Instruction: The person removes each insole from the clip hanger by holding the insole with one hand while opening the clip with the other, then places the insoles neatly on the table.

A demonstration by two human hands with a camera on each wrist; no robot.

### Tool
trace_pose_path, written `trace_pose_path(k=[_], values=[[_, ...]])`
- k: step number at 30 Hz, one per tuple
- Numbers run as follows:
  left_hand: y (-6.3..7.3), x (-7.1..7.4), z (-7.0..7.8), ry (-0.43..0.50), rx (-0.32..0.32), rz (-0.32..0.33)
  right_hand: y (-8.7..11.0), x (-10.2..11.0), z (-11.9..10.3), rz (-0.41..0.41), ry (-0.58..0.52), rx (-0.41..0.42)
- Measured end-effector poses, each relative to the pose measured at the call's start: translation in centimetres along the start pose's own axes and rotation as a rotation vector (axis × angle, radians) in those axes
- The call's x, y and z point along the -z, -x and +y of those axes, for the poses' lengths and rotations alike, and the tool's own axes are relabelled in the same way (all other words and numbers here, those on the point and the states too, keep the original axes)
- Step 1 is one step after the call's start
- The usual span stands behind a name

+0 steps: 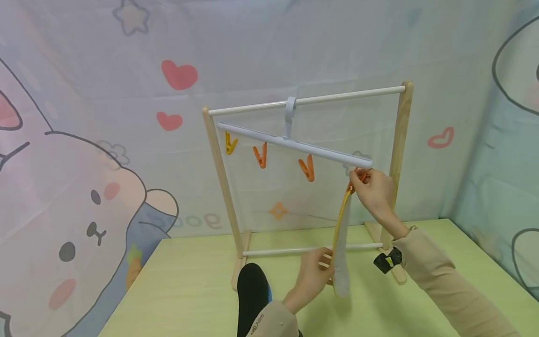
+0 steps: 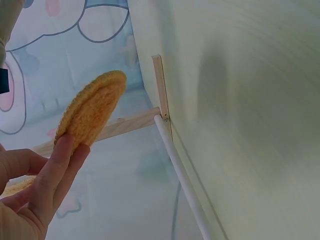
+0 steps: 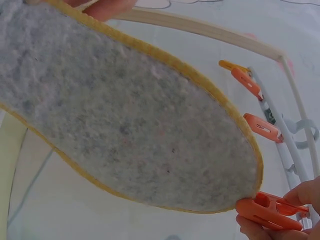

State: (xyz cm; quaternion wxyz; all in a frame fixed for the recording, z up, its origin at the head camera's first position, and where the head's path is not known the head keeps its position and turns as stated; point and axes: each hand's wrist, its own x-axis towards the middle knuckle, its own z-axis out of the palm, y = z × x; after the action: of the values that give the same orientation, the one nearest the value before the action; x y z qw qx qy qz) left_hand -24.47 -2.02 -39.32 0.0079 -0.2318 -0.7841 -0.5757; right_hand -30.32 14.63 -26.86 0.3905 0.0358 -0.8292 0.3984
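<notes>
A yellow-edged insole [image 1: 342,262] with a grey fuzzy underside hangs lengthwise below the right end of the white hanger [image 1: 290,140]. My right hand [image 1: 376,191] pinches an orange clothespin [image 3: 267,212] at that end, and the clothespin's tip meets the insole's upper edge in the right wrist view. Lower down, my left hand [image 1: 310,276] holds the insole by its side edge. Its yellow-orange fleecy face [image 2: 92,112] shows in the left wrist view, with fingers against it.
The hanger hooks over a white rail [image 1: 349,96] of a wooden rack [image 1: 400,126]. One yellow clothespin [image 1: 229,143] and two orange clothespins [image 1: 261,156] hang along it. A black insole [image 1: 251,292] lies on the light green table [image 1: 168,281], left of my left hand.
</notes>
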Motion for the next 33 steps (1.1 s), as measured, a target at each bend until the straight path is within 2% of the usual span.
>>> trace_pose_path(k=[5,20,26,33], values=[[0.3,0.4,-0.3,0.028,0.008,0.010,-0.1,0.1,-0.2,-0.011,0.029,-0.002],[0.7,1.1,-0.1,0.006,-0.001,0.026,-0.5,0.3,0.8,-0.033,0.017,0.033],[0.8,1.2,-0.1,-0.014,0.000,0.030,-0.8,0.7,1.1,-0.062,0.030,-0.016],[0.8,1.4,-0.1,0.031,0.023,0.044,-1.1,0.8,1.4,-0.068,0.015,-0.075]])
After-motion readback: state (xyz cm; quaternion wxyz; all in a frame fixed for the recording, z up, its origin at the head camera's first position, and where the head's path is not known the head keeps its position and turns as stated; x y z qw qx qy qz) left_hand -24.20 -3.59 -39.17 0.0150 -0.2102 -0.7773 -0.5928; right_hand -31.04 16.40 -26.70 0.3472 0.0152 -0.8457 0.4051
